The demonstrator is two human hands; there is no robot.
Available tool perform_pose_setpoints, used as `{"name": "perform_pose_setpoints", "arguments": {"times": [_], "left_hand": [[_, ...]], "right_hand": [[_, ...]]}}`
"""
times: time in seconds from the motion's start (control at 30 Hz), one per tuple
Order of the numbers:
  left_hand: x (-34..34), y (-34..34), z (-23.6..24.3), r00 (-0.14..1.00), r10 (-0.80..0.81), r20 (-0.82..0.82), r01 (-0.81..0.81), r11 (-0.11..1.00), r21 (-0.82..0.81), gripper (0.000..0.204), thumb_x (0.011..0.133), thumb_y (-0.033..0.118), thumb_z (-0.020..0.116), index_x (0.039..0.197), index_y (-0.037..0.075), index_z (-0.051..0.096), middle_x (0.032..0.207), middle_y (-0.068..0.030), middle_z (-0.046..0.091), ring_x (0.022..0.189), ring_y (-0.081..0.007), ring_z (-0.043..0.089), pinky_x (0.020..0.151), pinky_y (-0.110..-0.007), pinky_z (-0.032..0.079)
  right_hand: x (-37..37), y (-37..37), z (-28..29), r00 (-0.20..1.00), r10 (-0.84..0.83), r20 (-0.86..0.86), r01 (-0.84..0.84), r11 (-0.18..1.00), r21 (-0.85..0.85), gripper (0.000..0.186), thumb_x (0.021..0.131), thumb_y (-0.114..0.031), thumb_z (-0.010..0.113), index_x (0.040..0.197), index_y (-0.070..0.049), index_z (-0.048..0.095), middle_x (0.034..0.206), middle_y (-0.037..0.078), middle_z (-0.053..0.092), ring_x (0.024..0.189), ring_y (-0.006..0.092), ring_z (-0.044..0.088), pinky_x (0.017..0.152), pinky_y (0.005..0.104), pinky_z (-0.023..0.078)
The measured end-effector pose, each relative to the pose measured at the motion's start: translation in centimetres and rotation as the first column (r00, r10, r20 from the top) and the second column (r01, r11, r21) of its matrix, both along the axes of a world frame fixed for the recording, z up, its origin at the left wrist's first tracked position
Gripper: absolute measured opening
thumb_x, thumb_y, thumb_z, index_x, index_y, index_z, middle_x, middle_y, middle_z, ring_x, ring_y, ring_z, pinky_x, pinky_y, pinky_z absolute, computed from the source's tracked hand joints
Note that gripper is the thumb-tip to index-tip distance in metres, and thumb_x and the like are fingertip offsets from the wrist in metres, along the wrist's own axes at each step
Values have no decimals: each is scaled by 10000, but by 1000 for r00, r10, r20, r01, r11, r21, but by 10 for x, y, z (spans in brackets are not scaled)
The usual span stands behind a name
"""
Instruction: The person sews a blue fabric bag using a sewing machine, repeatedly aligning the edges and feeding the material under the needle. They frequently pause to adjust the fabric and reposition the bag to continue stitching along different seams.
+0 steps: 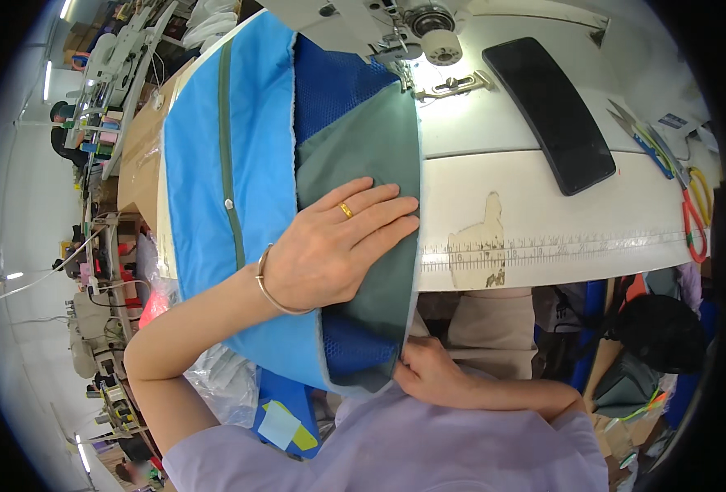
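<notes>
A sewn fabric piece (pixel 256 107) lies across the machine table, its near end hanging over the front edge. It joins bright blue cloth with a green zipper (pixel 225 123), dark blue mesh (pixel 330 86) and a grey-green panel (pixel 379 148). My left hand (pixel 338 242) rests flat on the grey-green panel, fingers stretched out. At the table's front edge, my right hand (pixel 430 371) is closed on the near right edge of the piece; its fingertips are partly hidden. The panel's far corner reaches under the presser foot (pixel 405 80) of the sewing machine (pixel 379 25).
Right of the cloth lies a black phone (pixel 547 115). Scissors with red handles (pixel 691 221) and a yellow-handled pair (pixel 701 193) are at the far right. A ruler strip (pixel 543 252) runs along the front edge. A metal seam guide (pixel 459 84) sits beside the foot.
</notes>
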State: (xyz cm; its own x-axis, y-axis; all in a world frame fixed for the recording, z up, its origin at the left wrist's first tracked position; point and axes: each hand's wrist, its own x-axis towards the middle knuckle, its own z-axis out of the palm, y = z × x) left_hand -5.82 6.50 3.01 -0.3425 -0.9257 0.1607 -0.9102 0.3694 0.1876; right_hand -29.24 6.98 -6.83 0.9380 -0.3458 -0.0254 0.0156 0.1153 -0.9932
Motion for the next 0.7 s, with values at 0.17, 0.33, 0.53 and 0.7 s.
{"name": "perform_pose_setpoints", "arguments": {"times": [0.17,0.33,0.53,0.7], "left_hand": [[3,-3,-10,997,10,-76,-11,1000,-15,516,716,-61,614,1228,-31,673,1351,-163,633,1175,-361,635,1012,-478,527],[8,-2,-13,993,-15,-116,12,1000,-27,531,698,-40,624,1226,-22,674,1367,-157,623,1160,-345,625,965,-455,533],[9,-7,-14,982,-25,-187,18,999,-41,483,707,-14,646,1187,5,699,1338,-138,641,1131,-308,634,956,-429,523],[11,-15,-16,980,-18,-200,7,999,-54,422,718,2,660,1136,11,721,1286,-125,667,1093,-289,648,950,-415,521]], "right_hand": [[-4,1,-4,997,37,-72,-35,999,24,142,925,-96,640,892,38,607,691,233,605,605,431,593,573,483,481],[-10,1,-7,991,82,-106,-68,989,131,129,895,-48,645,812,38,598,596,181,555,504,264,529,510,413,441],[-22,7,-26,999,28,-24,-23,980,197,44,887,16,617,898,25,659,613,91,587,538,126,533,498,323,437],[-24,-9,-26,996,90,6,-89,960,264,177,900,66,579,1040,40,685,768,15,670,713,55,574,589,274,477]]}}
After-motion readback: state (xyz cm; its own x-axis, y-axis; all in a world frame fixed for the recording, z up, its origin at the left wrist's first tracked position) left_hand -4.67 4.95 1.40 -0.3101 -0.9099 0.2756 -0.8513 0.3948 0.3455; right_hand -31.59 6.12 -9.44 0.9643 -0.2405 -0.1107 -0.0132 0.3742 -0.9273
